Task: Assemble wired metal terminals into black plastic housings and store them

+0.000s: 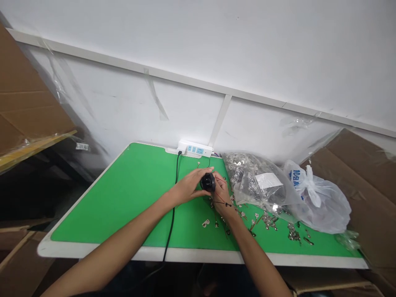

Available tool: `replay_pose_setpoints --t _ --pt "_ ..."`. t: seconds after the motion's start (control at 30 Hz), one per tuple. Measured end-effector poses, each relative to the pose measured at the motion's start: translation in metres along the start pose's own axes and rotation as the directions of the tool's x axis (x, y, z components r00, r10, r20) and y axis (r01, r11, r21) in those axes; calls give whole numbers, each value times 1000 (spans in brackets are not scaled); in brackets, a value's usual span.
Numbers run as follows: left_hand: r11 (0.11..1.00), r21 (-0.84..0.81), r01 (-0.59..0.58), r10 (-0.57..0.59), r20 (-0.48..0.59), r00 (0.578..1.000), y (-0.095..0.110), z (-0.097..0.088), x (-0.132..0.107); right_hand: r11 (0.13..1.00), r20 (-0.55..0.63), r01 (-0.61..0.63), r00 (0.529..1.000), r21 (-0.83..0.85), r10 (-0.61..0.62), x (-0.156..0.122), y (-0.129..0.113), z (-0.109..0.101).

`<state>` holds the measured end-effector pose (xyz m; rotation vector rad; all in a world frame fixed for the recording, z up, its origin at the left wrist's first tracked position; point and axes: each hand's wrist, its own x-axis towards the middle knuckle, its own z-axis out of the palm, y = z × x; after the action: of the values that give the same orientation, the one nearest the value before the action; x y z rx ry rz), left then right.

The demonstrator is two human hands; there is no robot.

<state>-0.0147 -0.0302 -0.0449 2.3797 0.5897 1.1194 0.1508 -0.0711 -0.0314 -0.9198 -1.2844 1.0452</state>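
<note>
Between my two hands is a small black round object with a ring-like front; its exact kind I cannot make out. My left hand curls around its left side, thumb below and fingers above. From the right, my right hand grips it, with the fingertips partly hidden behind it. A thin dark cord with a small bead crosses my right wrist. Below the hands, a small flat silvery piece lies on the green mat, and several small metal pieces are scattered to the right.
A white power strip lies at the table's back edge, its black cable running across the mat to the front. A clear bag of metal parts and a tied white plastic bag stand at right. Cardboard flanks the table.
</note>
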Motion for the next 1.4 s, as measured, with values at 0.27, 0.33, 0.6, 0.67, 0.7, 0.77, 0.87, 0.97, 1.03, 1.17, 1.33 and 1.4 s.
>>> replay_pose_setpoints --t 0.27,0.33,0.6,0.67,0.7,0.77,0.87,0.97,1.03,1.17,1.33,1.4 --pt "998 31 -52 52 19 998 0 -3 2 1000 26 5 1000 2 -5 6 0 -4" --pt "998 29 -61 61 14 998 0 -2 2 1000 43 6 999 16 -6 6 1 -4" --pt "998 -33 48 -46 55 997 3 -4 1 999 18 10 1000 35 -11 3 8 -1" --pt "996 -47 69 -67 56 996 4 -5 2 999 3 20 1000 31 -20 1 5 0" --pt "996 -51 71 -68 58 996 4 -4 2 999 -1 24 1000 27 -24 0 3 1" --pt "997 -52 65 -62 63 996 3 -4 2 999 -7 35 999 8 -35 -1 0 2" --pt "997 -51 66 -63 72 995 3 -4 3 999 -8 43 999 -10 -43 -1 -2 2" --pt "995 -55 81 -77 78 994 3 -4 3 1000 14 20 1000 19 -20 1 3 0" --pt "994 -62 88 -84 74 994 3 -4 4 1000 28 10 1000 23 -10 3 7 -2" --pt "987 -75 143 -139 58 989 4 -2 6 1000 32 8 999 -21 -7 9 7 -5" --pt "952 -180 249 -256 -15 967 1 3 8 996 4 -84 996 -24 84 18 -2 -13" --pt "916 -299 265 -308 -104 946 -2 4 9 993 3 -100 995 -64 101 20 -5 -18"
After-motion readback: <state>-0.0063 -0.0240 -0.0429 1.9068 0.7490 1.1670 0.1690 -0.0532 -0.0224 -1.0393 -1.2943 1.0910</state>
